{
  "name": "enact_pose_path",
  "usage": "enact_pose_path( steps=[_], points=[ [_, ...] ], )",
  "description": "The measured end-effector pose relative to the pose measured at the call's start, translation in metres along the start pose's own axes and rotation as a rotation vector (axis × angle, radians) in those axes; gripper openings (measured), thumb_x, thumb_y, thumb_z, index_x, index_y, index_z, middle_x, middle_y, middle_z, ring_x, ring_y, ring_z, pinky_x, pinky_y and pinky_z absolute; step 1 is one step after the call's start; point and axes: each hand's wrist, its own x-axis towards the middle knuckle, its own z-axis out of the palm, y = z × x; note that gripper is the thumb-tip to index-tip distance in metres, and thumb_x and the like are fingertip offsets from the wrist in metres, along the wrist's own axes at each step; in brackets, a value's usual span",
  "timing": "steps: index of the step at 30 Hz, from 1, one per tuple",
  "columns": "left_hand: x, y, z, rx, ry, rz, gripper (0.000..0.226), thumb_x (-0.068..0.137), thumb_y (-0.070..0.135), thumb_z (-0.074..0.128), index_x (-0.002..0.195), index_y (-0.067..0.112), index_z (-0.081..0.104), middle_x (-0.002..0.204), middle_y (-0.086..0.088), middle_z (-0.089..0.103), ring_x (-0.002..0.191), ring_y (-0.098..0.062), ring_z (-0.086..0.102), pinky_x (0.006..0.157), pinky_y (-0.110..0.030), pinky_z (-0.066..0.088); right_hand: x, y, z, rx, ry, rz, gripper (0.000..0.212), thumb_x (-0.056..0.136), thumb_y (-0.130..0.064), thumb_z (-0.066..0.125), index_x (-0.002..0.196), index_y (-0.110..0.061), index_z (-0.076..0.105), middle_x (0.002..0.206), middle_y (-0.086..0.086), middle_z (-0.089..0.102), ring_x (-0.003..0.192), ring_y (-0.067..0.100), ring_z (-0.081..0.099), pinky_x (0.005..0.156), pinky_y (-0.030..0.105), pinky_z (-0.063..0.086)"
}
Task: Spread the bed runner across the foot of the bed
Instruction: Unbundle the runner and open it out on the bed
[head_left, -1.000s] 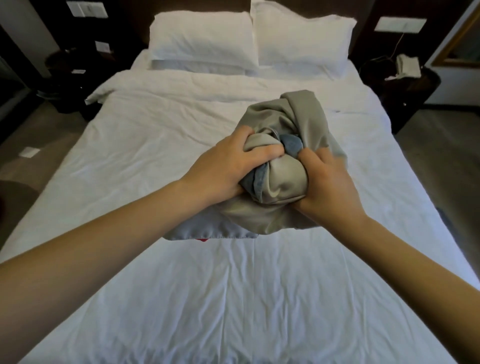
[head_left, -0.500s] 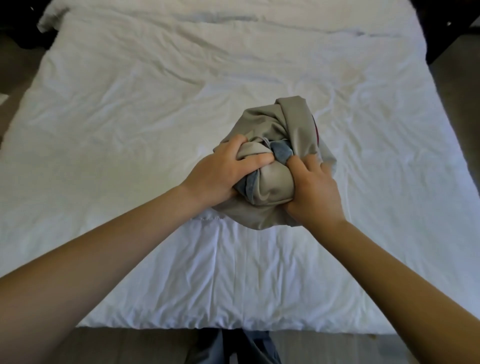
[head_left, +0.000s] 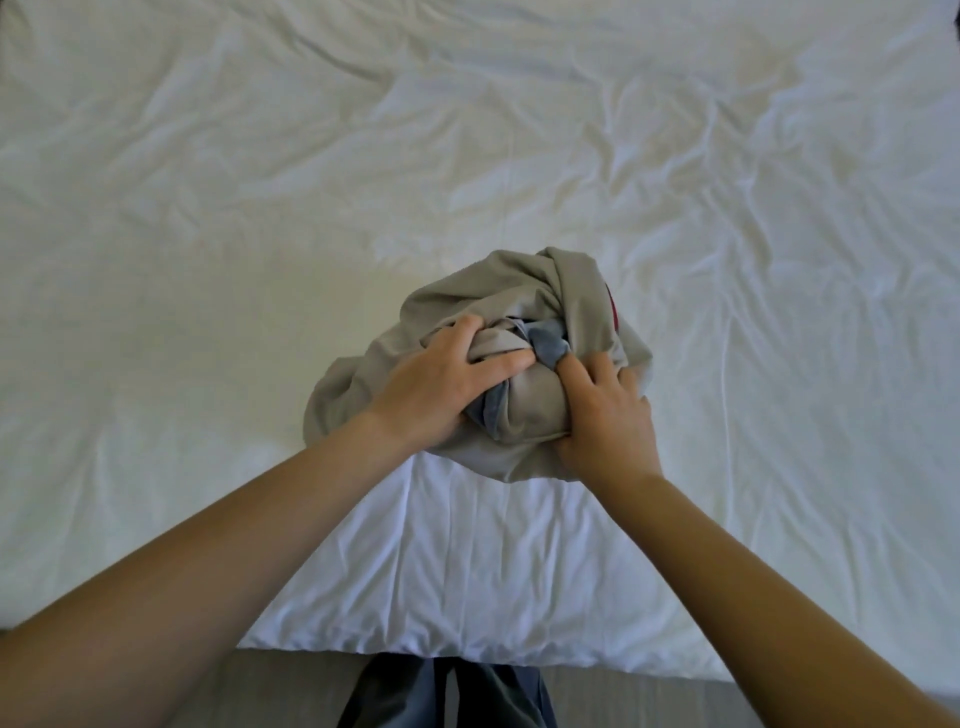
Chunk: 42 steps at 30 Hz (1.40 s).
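Our left hand (head_left: 441, 384) grips the bunched grey-beige fabric bed runner (head_left: 576, 291), thumb and fingers curled deep into its folds. Our right hand (head_left: 605, 415) clutches the same bundle from the opposite side, fingertips dug into the cloth. The two hands sit close together, with a twist of blue-grey lining (head_left: 550, 343) poking out between them.

We see the runner wadded into a rounded ball, not spread at all. It sits on the wrinkled white bed (head_left: 208, 208), near the foot edge and roughly midway across the width in view. A thin dark red strip (head_left: 612, 312) shows along the right flank of the bundle. A loose fold of the same grey-beige fabric spills out to the left, under our left wrist, and lies flat on the sheet. We cannot tell whether the whole wad rests on the mattress or is partly held up by our grip.

Both bare forearms (head_left: 208, 597) reach in from the lower corners and meet at the bundle. Below the foot edge of the bed a band of grey floor (head_left: 291, 691) shows, and dark trousers (head_left: 441, 696) appear at the bottom centre, just beside the mattress edge.
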Motion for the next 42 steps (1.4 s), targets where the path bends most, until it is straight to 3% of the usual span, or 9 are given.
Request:
enact_pose_path(
  steps=[2, 5, 8, 11, 13, 21, 29, 35, 42],
  points=[
    [0.001, -0.007, 0.021, 0.029, -0.010, -0.019, 0.049, 0.091, 0.034, 0.047, 0.140, 0.036, 0.040, 0.134, -0.011, 0.038, 0.119, -0.032, 0.042, 0.087, -0.044, 0.049, 0.007, 0.005, 0.012, -0.021, -0.033, -0.003, 0.055, 0.072, -0.014, 0.066, 0.120, -0.022, 0.043, 0.108, 0.005, 0.045, 0.094, 0.032, 0.046, 0.064, 0.034, 0.034],
    [0.009, -0.007, 0.040, 0.047, -0.033, -0.130, 0.059, 0.087, 0.053, 0.027, 0.141, 0.032, 0.037, 0.135, -0.012, 0.041, 0.116, -0.031, 0.046, 0.088, -0.041, 0.048, 0.016, 0.013, 0.029, -0.055, -0.086, -0.006, 0.054, 0.074, -0.016, 0.065, 0.123, -0.024, 0.041, 0.112, 0.004, 0.043, 0.097, 0.032, 0.046, 0.068, 0.036, 0.038],
    [0.011, -0.006, 0.058, 0.147, 0.027, -0.117, 0.055, 0.085, 0.022, 0.056, 0.136, 0.037, 0.043, 0.127, -0.021, 0.048, 0.100, -0.037, 0.052, 0.082, -0.047, 0.049, 0.027, 0.020, 0.043, -0.070, -0.112, -0.011, 0.054, 0.074, -0.018, 0.066, 0.122, -0.024, 0.042, 0.115, 0.005, 0.042, 0.097, 0.031, 0.045, 0.073, 0.040, 0.042],
    [0.022, -0.012, 0.074, 0.186, 0.022, -0.189, 0.071, 0.075, 0.036, 0.065, 0.140, 0.039, 0.035, 0.137, -0.023, 0.038, 0.116, -0.041, 0.043, 0.098, -0.061, 0.034, 0.037, 0.024, 0.055, -0.095, -0.100, -0.001, 0.056, 0.072, -0.019, 0.067, 0.122, -0.023, 0.041, 0.118, 0.005, 0.042, 0.097, 0.031, 0.045, 0.075, 0.042, 0.045],
    [0.029, -0.013, 0.081, 0.178, 0.000, -0.233, 0.075, 0.076, 0.045, 0.062, 0.142, 0.042, 0.028, 0.144, -0.023, 0.029, 0.125, -0.042, 0.034, 0.100, -0.065, 0.030, 0.043, 0.027, 0.063, -0.132, -0.091, -0.007, 0.065, 0.072, -0.021, 0.068, 0.128, -0.024, 0.036, 0.125, 0.006, 0.040, 0.102, 0.032, 0.046, 0.077, 0.043, 0.046],
    [0.051, -0.029, 0.111, 0.113, 0.004, -0.279, 0.089, 0.069, 0.056, 0.067, 0.142, 0.046, 0.017, 0.149, -0.020, 0.017, 0.132, -0.042, 0.027, 0.101, -0.065, 0.029, 0.063, 0.036, 0.092, -0.139, -0.087, 0.018, 0.090, 0.077, -0.030, 0.063, 0.149, -0.028, 0.008, 0.144, 0.008, 0.025, 0.113, 0.034, 0.040, 0.093, 0.053, 0.039],
    [0.067, -0.036, 0.133, 0.078, 0.016, -0.353, 0.084, 0.073, 0.050, 0.066, 0.143, 0.044, 0.020, 0.149, -0.019, 0.018, 0.133, -0.042, 0.026, 0.099, -0.064, 0.032, 0.087, 0.038, 0.110, -0.105, -0.162, 0.064, 0.105, 0.067, -0.025, 0.069, 0.148, -0.031, 0.002, 0.146, 0.010, 0.018, 0.117, 0.037, 0.034, 0.094, 0.055, 0.037],
    [0.067, -0.040, 0.139, 0.077, 0.030, -0.349, 0.087, 0.069, 0.049, 0.070, 0.141, 0.044, 0.022, 0.148, -0.018, 0.021, 0.132, -0.041, 0.027, 0.098, -0.063, 0.034, 0.089, 0.040, 0.113, -0.086, -0.175, 0.063, 0.105, 0.068, -0.024, 0.068, 0.149, -0.033, 0.001, 0.147, 0.010, 0.017, 0.116, 0.036, 0.034, 0.090, 0.051, 0.036],
    [0.067, -0.038, 0.134, 0.067, 0.015, -0.348, 0.090, 0.068, 0.048, 0.071, 0.141, 0.045, 0.020, 0.149, -0.017, 0.019, 0.133, -0.041, 0.026, 0.098, -0.064, 0.033, 0.086, 0.036, 0.106, -0.065, -0.185, 0.083, 0.105, 0.070, -0.024, 0.068, 0.148, -0.035, -0.001, 0.148, 0.007, 0.016, 0.121, 0.034, 0.031, 0.097, 0.055, 0.034]
  ],
)
